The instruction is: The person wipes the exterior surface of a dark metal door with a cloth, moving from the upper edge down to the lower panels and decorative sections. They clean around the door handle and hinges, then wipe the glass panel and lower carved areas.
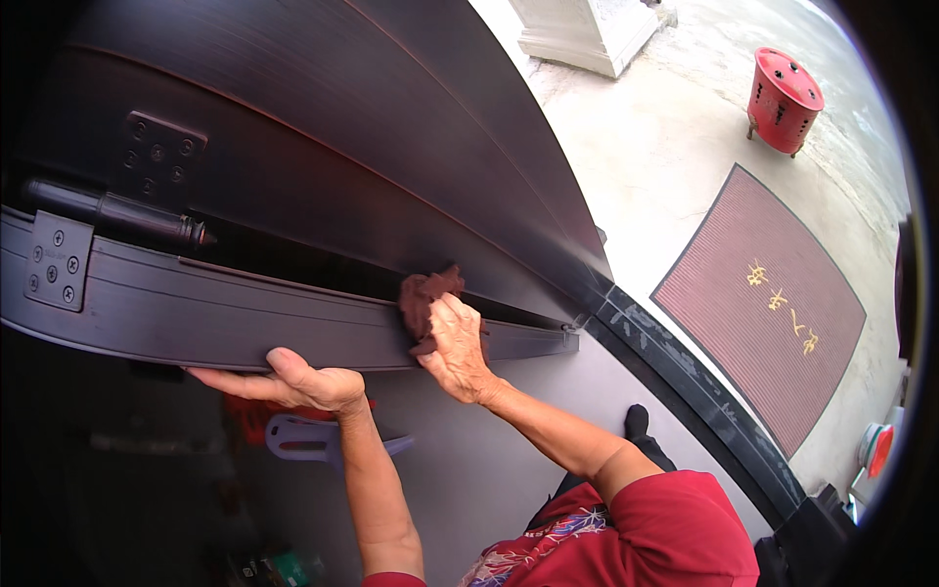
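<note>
1. Right grip [456, 342]: closed around a crumpled, dark-brown cloth [419, 301], with the knuckles facing up.
2. Position of cloth: bunched beneath and ahead of the fingers, protruding mostly on the left and far sides of the right grip. It lies against the long, dark-brown, smooth-faced frame strip [274, 315], nearer the strip's right end than its left, and reaches up to the dark gap behind it.
3. Left grip [308, 383]: spread wide, holding no loose item; fingers extended along the strip's lower edge, thumb raised at that edge. How firmly it bears there I cannot tell. It stands left of the cloth and apart from it.
4. Beyond the gap: a broad, dark-brown, glossy door panel [342, 108]. A dark metal hinge plate with screws [59, 262] is fixed at the strip's left end.
5. Below the left grip: a pale-lavender plastic article [301, 438], partly hidden by the left forearm.
6. Outside, right: a ribbed, reddish-brown mat [734, 264] and a red, drum-shaped container on short legs [782, 108].
</note>
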A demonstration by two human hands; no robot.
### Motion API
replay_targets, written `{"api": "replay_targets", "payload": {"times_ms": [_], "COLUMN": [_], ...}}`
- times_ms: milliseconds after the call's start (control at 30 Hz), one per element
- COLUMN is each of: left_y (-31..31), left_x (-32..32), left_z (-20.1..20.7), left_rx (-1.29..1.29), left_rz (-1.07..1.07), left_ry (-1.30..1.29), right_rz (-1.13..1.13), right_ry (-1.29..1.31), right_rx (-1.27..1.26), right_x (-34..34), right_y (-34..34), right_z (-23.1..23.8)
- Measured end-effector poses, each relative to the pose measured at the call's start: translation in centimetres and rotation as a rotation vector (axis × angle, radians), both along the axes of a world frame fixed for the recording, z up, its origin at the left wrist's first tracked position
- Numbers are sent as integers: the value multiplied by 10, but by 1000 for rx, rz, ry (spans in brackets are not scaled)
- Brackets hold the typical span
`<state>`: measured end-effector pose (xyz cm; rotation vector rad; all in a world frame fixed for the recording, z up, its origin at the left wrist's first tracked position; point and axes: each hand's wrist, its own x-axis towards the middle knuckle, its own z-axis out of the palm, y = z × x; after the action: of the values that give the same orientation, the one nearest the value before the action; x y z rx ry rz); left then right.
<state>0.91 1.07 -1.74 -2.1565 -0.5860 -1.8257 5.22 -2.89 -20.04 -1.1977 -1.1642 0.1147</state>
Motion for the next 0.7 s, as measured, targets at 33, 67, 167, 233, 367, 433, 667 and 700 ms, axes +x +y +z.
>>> {"api": "replay_targets", "payload": {"times_ms": [33,67,167,233,367,433,667,700], "left_y": [0,0,4,6,5,6,-21,-31], "left_x": [-1,-1,-2,-3,-9,-10,-24,-32], "left_z": [0,1,1,1,0,-1,-139,-166], "left_rx": [2,5,43,98,168,178,-17,-91], "left_rz": [-1,-1,-52,-30,73,27,28,44], "left_ry": [12,25,14,9,39,59,208,260], "right_rz": [-30,-59,25,7,-72,-113,-52,-17], "right_ry": [83,168,373,525,793,733,337,345], "right_rx": [-63,-123,-352,-487,-539,-431,-150,-142], "right_x": [-4,-7,0,-5,-18,-34,-24,-25], "right_y": [1,2,-6,-7,-16,-14,-14,-17], "right_z": [-19,-36,-74,-109,-143,-136,-113,-122]}}
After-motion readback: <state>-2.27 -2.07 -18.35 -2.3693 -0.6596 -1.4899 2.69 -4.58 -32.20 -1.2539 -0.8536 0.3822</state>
